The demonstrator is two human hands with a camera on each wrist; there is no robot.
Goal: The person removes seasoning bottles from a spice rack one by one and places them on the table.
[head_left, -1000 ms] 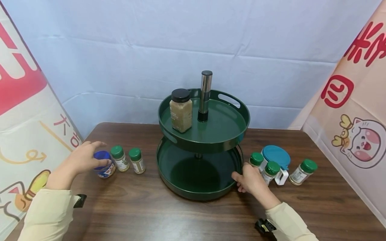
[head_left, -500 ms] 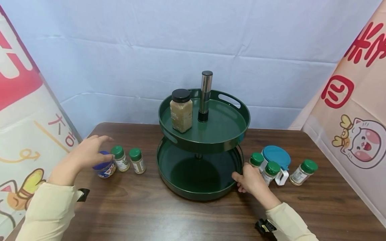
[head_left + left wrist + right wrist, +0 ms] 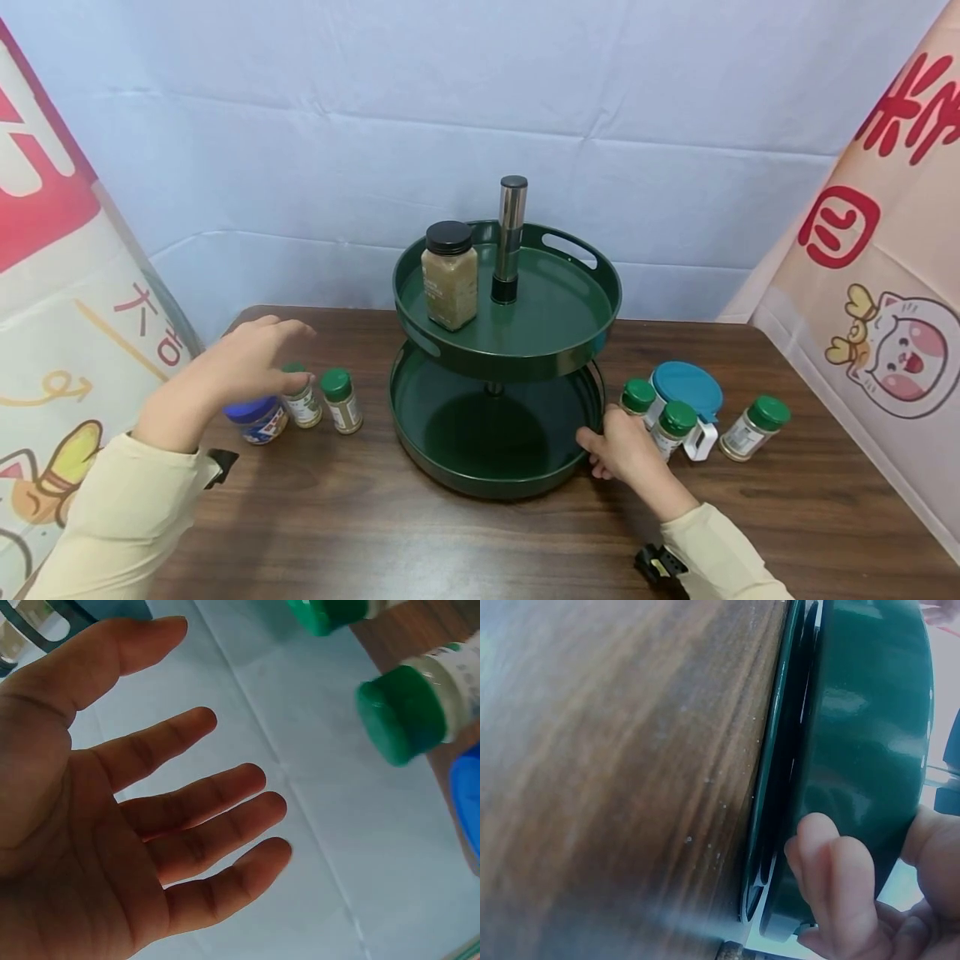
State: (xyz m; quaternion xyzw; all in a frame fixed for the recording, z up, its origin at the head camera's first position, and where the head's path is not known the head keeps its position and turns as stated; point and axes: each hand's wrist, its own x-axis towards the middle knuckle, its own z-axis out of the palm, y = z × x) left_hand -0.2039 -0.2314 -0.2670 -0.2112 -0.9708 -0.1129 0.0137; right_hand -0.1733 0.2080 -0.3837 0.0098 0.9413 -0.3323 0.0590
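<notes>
My left hand (image 3: 236,367) is raised over a blue-lidded jar (image 3: 253,415) and a green-capped spice bottle (image 3: 303,410), partly covering both in the head view. Its fingers are spread with nothing between them; in the left wrist view the green cap (image 3: 401,716) sits beyond the fingertips. A second spice bottle (image 3: 342,404) stands just to the right. My right hand (image 3: 626,450) grips the right side of the lower tray (image 3: 487,487) of a dark green two-tier stand. In the right wrist view, fingers (image 3: 851,885) press the outer wall (image 3: 866,727) with the thumb over the rim.
On the upper tray (image 3: 555,317) a square black-lidded jar (image 3: 451,283) of tan powder stands beside the metal post (image 3: 511,242). Right of the stand are a blue-lidded container (image 3: 687,390) with a white handle and several green-capped bottles, one (image 3: 752,429) farthest right. Cloth hangs behind the wooden table.
My left hand has moved right and up, from beside the blue-lidded jar to above the nearest spice bottle. My right hand keeps its grip on the lower tray, and the stand has not moved.
</notes>
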